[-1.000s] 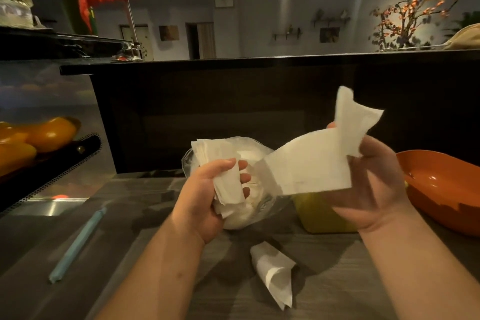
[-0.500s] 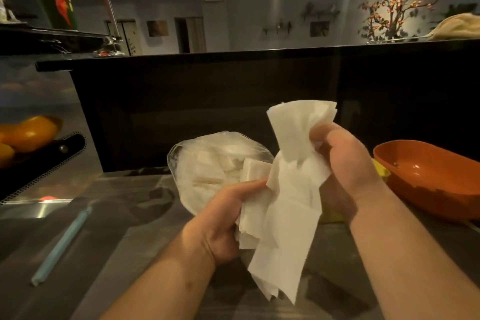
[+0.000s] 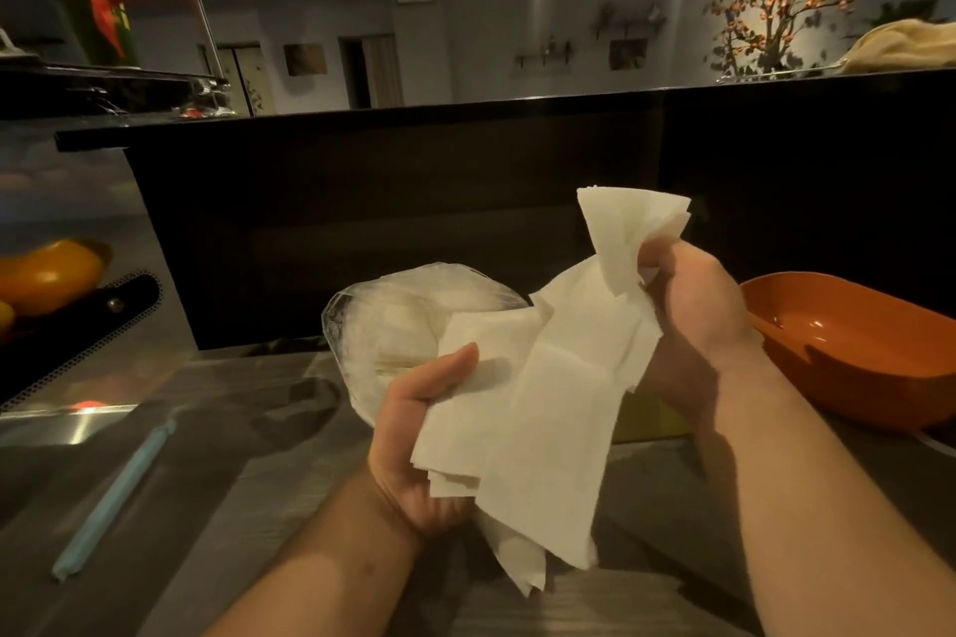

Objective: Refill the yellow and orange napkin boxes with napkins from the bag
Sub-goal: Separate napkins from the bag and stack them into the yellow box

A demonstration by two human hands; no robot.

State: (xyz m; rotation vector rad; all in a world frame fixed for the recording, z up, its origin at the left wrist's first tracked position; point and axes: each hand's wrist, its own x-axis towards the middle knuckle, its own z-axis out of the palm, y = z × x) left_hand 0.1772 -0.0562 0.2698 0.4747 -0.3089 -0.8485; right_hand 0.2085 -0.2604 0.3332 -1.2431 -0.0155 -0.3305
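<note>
Looking down through the head view, I see my left hand (image 3: 414, 435) closed around a stack of folded white paper napkins (image 3: 465, 409) and the clear plastic bag (image 3: 372, 326) behind it. My right hand (image 3: 693, 305) pinches an unfolded white napkin sheet (image 3: 558, 429) that drapes between both hands. At the right edge of the grey wooden counter (image 3: 258, 481), the orange oval plastic box (image 3: 853, 357) looks empty; the yellow box (image 3: 641, 422) barely shows. I judge refilling hardly begun.
</note>
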